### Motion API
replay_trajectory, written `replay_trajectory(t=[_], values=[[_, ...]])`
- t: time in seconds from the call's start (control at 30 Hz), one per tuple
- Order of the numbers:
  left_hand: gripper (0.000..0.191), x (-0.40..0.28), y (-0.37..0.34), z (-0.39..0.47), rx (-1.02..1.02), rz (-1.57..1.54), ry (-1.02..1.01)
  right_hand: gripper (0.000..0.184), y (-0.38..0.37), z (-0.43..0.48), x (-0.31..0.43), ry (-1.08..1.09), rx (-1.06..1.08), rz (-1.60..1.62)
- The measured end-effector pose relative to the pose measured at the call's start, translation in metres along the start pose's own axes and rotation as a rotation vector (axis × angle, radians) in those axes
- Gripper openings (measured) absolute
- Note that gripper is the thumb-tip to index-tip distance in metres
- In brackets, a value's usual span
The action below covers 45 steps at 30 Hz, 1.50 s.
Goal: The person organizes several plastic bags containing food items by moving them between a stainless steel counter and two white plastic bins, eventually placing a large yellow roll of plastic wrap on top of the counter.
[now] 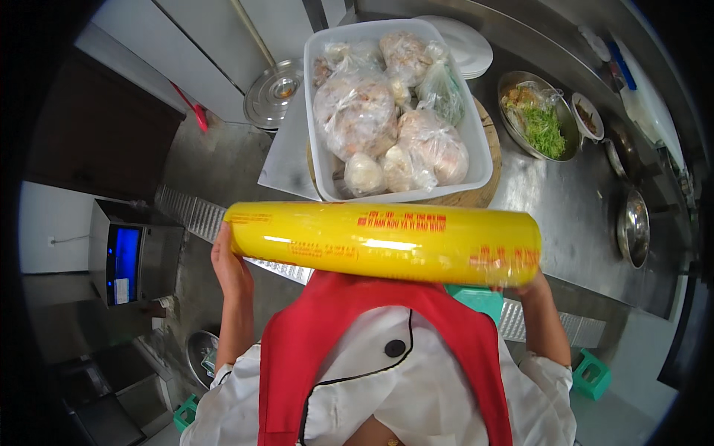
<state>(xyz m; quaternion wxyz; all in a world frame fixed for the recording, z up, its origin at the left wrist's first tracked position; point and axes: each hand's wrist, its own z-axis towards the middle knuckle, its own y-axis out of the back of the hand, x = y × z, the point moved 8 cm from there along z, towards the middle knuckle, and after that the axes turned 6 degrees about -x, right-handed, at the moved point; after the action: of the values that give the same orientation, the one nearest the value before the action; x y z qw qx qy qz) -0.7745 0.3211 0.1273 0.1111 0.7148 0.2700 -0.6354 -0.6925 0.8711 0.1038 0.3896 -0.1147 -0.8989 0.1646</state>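
A large yellow roll of plastic film (pixel 385 240), printed with red writing, lies crosswise between both my hands, in front of my chest. My left hand (pixel 228 259) grips its left end. At the other end my right hand (pixel 530 284) holds the roll from beneath, its fingers mostly hidden. Just beyond the roll, a white plastic tub (pixel 404 196) rests on a round wooden board (pixel 491 167). Inside it lie several clear plastic bags of food, among them a big bag of pale pinkish pieces (pixel 357 111) and a bag with green contents (pixel 443 92).
Right of the tub, on the steel counter (pixel 524 195), stand a metal bowl with shredded greens (pixel 538 128), a small white bowl (pixel 587 116) and other metal bowls (pixel 634 228). White plates (pixel 474 47) are stacked behind. A round metal lid (pixel 273 92) and green stools (pixel 592 374) sit lower down.
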Motion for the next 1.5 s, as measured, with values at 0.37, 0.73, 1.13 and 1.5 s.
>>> replay_trajectory(t=[0.37, 0.73, 1.13, 1.5], values=[[0.022, 0.081, -0.023, -0.009, 0.177, -0.074, 0.216, 0.052, 0.065, 0.034, 0.010, 0.252, -0.711, -0.201], [0.016, 0.071, -0.033, -0.002, 0.358, 0.046, 0.211, 0.058, 0.007, 0.005, -0.002, 0.721, -0.942, -0.466], [0.040, 0.074, -0.027, 0.014, 0.418, 0.135, 0.233, 0.034, 0.023, -0.001, -0.005, 0.724, -0.875, -0.451], [0.044, 0.067, -0.036, 0.016, 0.201, 0.231, 0.167, 0.038, -0.012, -0.033, 0.055, 0.963, -0.728, -0.876]])
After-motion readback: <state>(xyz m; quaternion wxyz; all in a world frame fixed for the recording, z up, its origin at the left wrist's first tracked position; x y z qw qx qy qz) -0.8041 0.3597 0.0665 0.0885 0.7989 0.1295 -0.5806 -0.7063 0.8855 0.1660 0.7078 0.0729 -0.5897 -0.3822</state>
